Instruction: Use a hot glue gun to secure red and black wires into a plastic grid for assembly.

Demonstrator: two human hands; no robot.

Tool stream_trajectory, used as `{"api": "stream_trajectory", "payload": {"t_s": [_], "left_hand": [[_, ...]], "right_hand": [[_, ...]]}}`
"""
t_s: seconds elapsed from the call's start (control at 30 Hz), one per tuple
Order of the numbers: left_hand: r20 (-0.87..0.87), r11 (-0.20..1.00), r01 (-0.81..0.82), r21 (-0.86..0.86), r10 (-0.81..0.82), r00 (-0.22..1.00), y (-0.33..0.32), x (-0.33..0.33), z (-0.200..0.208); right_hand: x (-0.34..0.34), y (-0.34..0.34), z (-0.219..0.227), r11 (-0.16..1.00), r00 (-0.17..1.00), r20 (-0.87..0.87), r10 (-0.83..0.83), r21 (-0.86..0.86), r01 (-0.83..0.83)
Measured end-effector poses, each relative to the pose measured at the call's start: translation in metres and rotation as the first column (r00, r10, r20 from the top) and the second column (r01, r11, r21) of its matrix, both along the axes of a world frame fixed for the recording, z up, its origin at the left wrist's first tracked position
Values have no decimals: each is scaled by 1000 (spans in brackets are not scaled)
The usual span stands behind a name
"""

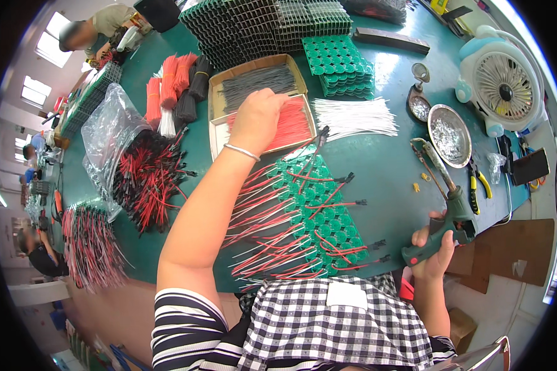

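Note:
My left hand reaches over a shallow box of cut red wires. Its fingers are bent together down at the wires; the back of the hand hides the tips and anything between them. My right hand is wrapped around the grip of a green soldering gun, whose metal tip points up and away. Between my arms lies a panel of round green circuit boards. Red and white wires stick out from its left side, and red-and-black leads with black connectors lie across it.
Behind the red wires sits a cardboard box of dark wires; white wires lie beside it. A metal bowl of solder scraps, pliers and a fan are at right. Bundled leads and stacked boards lie around. Other people work at far left.

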State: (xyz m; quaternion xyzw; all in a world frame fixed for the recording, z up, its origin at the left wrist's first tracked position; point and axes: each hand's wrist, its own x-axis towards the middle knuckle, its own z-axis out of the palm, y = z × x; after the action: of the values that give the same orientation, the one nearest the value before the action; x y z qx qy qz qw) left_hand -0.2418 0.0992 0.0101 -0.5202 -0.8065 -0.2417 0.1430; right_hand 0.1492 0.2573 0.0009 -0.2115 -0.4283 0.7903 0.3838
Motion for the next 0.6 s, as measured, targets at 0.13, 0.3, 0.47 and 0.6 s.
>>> {"api": "stream_trajectory", "payload": {"t_s": [0.13, 0.3, 0.47, 0.6], "left_hand": [[-265, 991, -106, -78, 82, 961, 0, 9, 15], [-167, 978, -61, -201, 27, 986, -28, 55, 90], [494, 895, 339, -288, -165, 854, -70, 135, 107], [987, 898, 412, -155, 158, 26, -82, 185, 85]], "right_hand": [[0, 0, 0, 1000, 1000, -4, 15, 11, -15], [2, 0, 3, 1000, 1000, 5, 20, 8, -20], [13, -28, 43, 985, 984, 115, 139, 86, -150], [3, -62, 66, 902, 902, 43, 430, 24, -431]]}}
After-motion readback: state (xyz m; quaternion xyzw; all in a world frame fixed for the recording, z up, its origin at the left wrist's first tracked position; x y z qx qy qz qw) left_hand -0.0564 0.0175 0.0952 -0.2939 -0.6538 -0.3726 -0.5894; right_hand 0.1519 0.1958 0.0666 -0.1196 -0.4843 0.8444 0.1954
